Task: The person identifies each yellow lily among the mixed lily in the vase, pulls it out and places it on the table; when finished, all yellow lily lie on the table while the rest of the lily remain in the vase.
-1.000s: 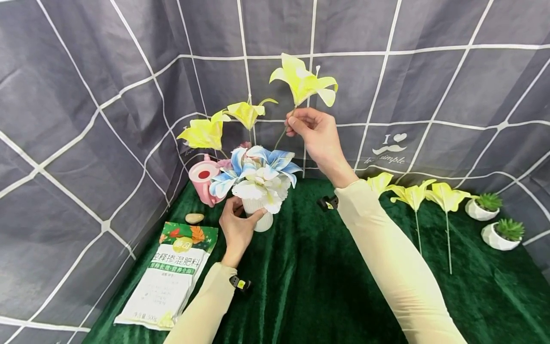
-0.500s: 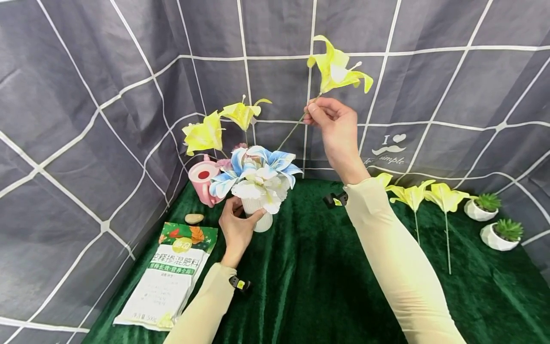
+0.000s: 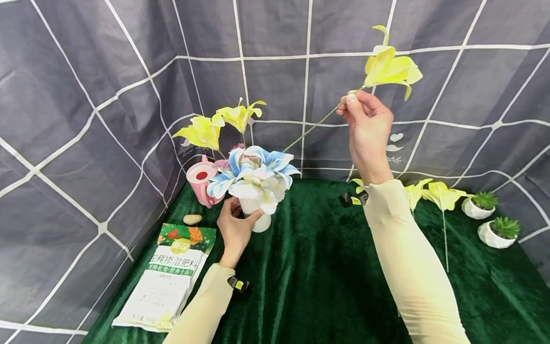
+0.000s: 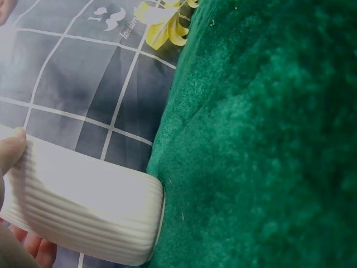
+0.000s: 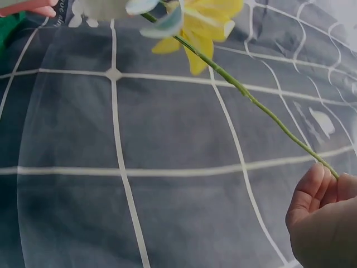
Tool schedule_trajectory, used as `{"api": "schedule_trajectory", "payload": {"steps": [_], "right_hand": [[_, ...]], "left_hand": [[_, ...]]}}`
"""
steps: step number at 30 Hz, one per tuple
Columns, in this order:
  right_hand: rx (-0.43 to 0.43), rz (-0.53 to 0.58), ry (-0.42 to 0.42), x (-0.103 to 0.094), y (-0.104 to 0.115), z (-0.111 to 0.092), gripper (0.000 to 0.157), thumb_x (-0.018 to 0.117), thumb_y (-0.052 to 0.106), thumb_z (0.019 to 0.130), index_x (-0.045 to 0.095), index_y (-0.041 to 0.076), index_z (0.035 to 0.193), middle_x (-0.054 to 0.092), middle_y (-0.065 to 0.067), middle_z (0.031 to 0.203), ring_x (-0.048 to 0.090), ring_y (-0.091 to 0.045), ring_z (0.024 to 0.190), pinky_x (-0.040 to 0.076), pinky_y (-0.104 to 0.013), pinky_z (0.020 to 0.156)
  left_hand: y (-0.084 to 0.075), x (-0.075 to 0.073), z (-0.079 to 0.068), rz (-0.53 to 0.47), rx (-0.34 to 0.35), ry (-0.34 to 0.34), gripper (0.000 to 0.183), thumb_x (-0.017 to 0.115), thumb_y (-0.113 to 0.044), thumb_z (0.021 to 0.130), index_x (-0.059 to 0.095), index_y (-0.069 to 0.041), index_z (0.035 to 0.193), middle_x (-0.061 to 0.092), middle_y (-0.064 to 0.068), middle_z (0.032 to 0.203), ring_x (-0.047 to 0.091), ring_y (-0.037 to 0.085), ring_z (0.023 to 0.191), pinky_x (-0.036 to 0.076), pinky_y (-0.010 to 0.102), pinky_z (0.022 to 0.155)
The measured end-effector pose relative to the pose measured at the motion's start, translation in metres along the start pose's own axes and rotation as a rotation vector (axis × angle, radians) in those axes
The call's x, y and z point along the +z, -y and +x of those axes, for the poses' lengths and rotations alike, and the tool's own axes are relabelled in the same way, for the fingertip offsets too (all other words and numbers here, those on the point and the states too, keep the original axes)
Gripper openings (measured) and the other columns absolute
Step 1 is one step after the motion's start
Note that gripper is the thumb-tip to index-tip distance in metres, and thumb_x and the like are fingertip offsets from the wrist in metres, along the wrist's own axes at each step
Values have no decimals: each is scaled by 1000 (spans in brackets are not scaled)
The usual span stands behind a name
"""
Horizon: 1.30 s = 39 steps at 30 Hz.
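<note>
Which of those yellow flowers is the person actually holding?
The highest one: the yellow, trumpet-shaped flower whose thin green stem is pinched in the right hand. The other yellow flowers show lower in the head view, untouched.

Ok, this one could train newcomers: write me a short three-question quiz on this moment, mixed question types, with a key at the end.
1. What does the left hand hold?
A) the pebble
B) the white ribbed vase
C) the printed bag

2. True or false: the right hand pinches the stem of a blue flower.

3. How many succulents in white pots show in the head view?

Key:
1. B.
2. False; the stem it pinches bears a yellow flower.
3. Two.
</note>
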State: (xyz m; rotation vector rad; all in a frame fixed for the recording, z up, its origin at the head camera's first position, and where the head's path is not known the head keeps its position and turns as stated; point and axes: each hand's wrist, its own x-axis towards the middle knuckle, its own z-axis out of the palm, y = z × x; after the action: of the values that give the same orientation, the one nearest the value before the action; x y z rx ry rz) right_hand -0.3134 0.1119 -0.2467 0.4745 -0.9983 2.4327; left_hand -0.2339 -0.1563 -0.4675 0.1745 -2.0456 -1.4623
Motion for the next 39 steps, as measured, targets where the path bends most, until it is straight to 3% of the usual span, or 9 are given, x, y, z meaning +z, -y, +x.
{"api": "schedule_trajectory", "payload": {"steps": [11, 14, 19, 26, 35, 39], "right_hand": [[-115, 100, -120, -36, 47, 3, 10, 69, -18, 83, 63, -19, 91, 69, -23, 73, 65, -28, 62, 57, -31, 60], [-129, 76, -120, -48, 59, 0, 11, 70, -19, 81, 63, -21, 89, 69, -24, 72, 65, -29, 60, 57, -32, 59], [-127, -85, -67, -72, 71, -14, 13, 71, -18, 80, 64, -23, 89, 69, -21, 69, 63, -27, 57, 57, -30, 60], [27, -529, -20, -99, 72, -41, 8, 76, -6, 82, 75, -10, 90, 73, -4, 66, 67, -12, 54, 55, -18, 59], [297, -1055, 114, -138, 29, -68, 22, 76, 14, 89, 76, -5, 100, 71, 20, 68, 64, 0, 58, 55, -16, 61], [384, -1147, 132, -155, 9, -77, 28, 77, 20, 89, 75, -4, 102, 69, 21, 64, 65, 0, 59, 57, -18, 63]], "left_hand": [[4, -3, -1, 13, -4, -12, 59, 95, -27, 67, 65, -10, 114, 69, 11, 109, 70, 29, 101, 59, 46, 93], [4, -4, 0, 12, 1, -18, 58, 95, -25, 67, 65, -8, 113, 69, 12, 109, 71, 29, 101, 59, 47, 93], [4, -6, 1, 15, -1, -21, 57, 95, -25, 67, 65, -9, 113, 69, 12, 108, 70, 29, 100, 59, 47, 93], [6, -5, 1, 3, 2, -22, 58, 95, -25, 66, 65, -9, 114, 69, 12, 109, 70, 29, 101, 59, 48, 93], [4, -3, 1, -11, -10, -16, 59, 95, -24, 67, 65, -9, 116, 70, 11, 110, 69, 28, 102, 58, 47, 95], [3, 0, 1, -26, 12, 4, 58, 94, -26, 68, 65, -9, 116, 69, 11, 111, 69, 28, 102, 58, 47, 94]]}}
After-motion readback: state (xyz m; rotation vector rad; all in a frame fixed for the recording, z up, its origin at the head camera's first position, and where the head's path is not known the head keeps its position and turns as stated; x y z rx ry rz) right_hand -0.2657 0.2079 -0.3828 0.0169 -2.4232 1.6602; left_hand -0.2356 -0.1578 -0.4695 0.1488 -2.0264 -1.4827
